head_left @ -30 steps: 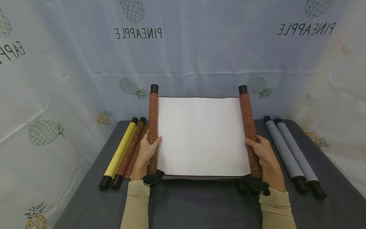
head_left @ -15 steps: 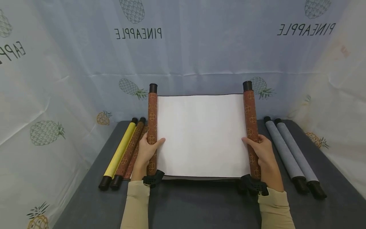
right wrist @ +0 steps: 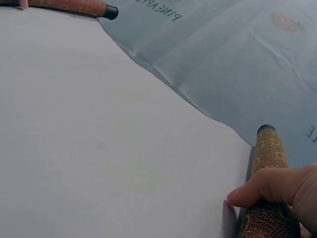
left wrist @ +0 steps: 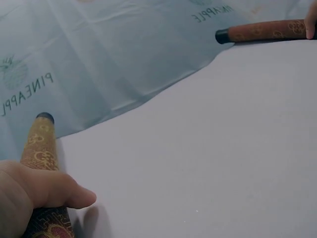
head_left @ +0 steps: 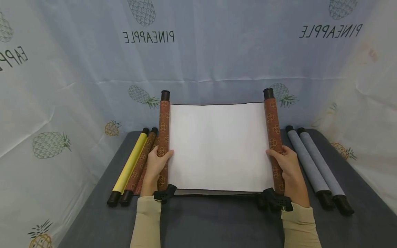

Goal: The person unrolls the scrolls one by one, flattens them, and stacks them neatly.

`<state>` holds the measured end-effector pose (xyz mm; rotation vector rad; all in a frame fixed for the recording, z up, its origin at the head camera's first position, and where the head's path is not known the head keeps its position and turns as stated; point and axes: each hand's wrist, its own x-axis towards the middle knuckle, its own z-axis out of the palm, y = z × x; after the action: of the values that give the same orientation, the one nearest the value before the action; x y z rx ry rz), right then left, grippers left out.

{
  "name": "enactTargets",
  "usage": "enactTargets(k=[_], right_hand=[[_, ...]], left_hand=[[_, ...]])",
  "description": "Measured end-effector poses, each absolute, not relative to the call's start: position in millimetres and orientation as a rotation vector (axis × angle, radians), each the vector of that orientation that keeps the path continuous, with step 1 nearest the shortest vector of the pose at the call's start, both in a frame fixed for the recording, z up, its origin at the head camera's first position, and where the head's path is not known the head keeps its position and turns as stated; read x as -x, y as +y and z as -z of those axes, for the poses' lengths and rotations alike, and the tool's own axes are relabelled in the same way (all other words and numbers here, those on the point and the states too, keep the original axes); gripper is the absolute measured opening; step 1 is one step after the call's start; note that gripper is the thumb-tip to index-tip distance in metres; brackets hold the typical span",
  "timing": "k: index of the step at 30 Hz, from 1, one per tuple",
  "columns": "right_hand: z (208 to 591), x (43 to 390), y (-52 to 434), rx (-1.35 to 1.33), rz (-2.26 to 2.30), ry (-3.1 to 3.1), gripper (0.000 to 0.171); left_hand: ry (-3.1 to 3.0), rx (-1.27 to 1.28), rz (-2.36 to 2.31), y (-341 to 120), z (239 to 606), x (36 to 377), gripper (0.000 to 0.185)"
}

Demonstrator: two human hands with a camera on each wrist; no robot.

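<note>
we see the left hand (head_left: 156, 165) wrapped round one brown roller (head_left: 163, 137) and the right hand (head_left: 286, 165) wrapped round the other roller (head_left: 273, 137), held apart so the white sheet (head_left: 218, 146) between the hands stays flat above the worktop (head_left: 217, 224).

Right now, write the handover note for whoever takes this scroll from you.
Left hand grips the left roller; right hand grips the right roller.
The scroll is spread open, blank white sheet taut between the rollers, far end raised off the dark table.
Rolled yellow and brown scrolls lie left, two grey scrolls right.
Done: unrolling. Left, probably: rolling up and setting it down.
</note>
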<state>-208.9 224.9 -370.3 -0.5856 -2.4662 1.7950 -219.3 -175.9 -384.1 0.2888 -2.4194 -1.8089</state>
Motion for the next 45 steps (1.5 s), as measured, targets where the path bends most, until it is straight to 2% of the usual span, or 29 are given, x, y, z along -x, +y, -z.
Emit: enactTargets(k=[3,9,11,18,31,39,45], right_hand=[[369.5,208.5,225.2,0.569,-1.801,-2.466,0.079],[368.4,208.1,227.3,0.57,-1.746,-2.502,0.075],[368.3,207.8,228.3,0.577,-1.732,-2.506,0.074],[366.6,206.2,230.4,0.592,-1.653,-2.531,0.072],[366.2,206.2,237.0,0.521,-1.672,-2.631,0.071],[367.7,207.3,240.9,0.486,-1.749,-2.634,0.073],[369.6,205.9,240.0,0.474,-1.68,-2.615,0.075]], left_hand=[[-2.402,-0.288,1.786,-177.2,385.1,219.7,0.05],[-2.4,-0.286,1.74,-180.9,385.9,220.4,0.044],[-2.394,-0.277,1.75,-182.0,385.7,220.4,0.046],[-2.429,-0.285,1.765,-187.9,383.8,219.5,0.08],[-2.428,-0.085,1.825,-186.4,386.4,220.9,0.068],[-2.415,-0.062,1.878,-186.9,385.7,220.3,0.069],[-2.466,-0.146,1.797,-187.0,386.1,221.0,0.079]])
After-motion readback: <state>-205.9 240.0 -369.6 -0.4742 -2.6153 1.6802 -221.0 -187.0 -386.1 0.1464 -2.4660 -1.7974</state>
